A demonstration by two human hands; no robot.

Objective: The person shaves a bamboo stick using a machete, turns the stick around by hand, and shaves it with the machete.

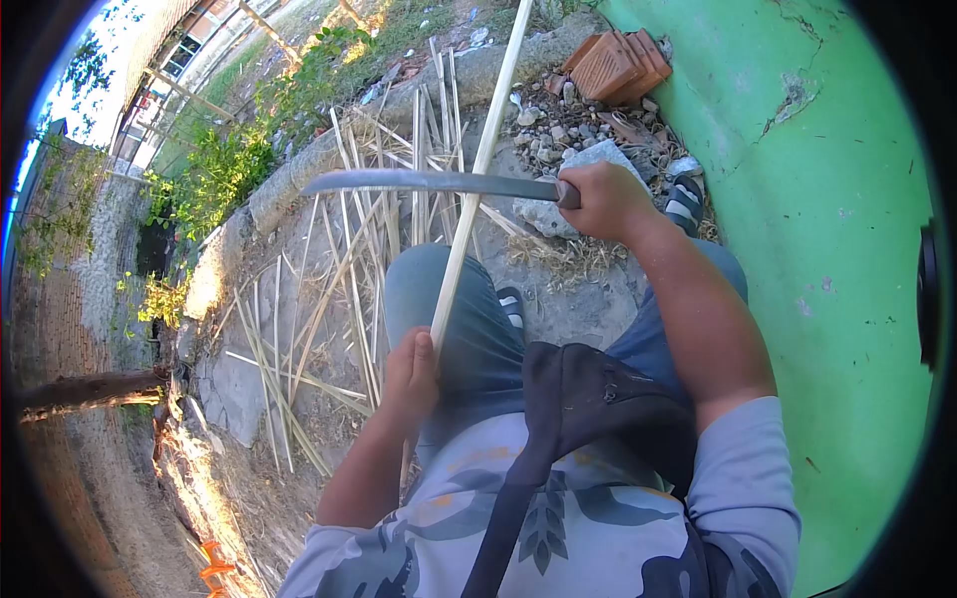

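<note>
My right hand (pixel 604 202) is closed round the handle of a long machete (pixel 429 181), whose curved blade points left. The blade lies across a long pale bamboo strip (pixel 490 135) at about knee height. My left hand (pixel 411 374) grips the strip lower down, beside my left thigh. From there the strip slants up and slightly right, past the top edge of the view. Many thin split strips (pixel 349 249) lie scattered on the ground beyond and left of my knee.
A green wall (pixel 817 249) runs along the right side. Stacked red bricks (pixel 618 68), gravel (pixel 558 130) and a pale stone block (pixel 598 159) lie ahead. A low concrete edge (pixel 284 184) and plants (pixel 234 159) stand left. A wooden post (pixel 90 394) juts in at far left.
</note>
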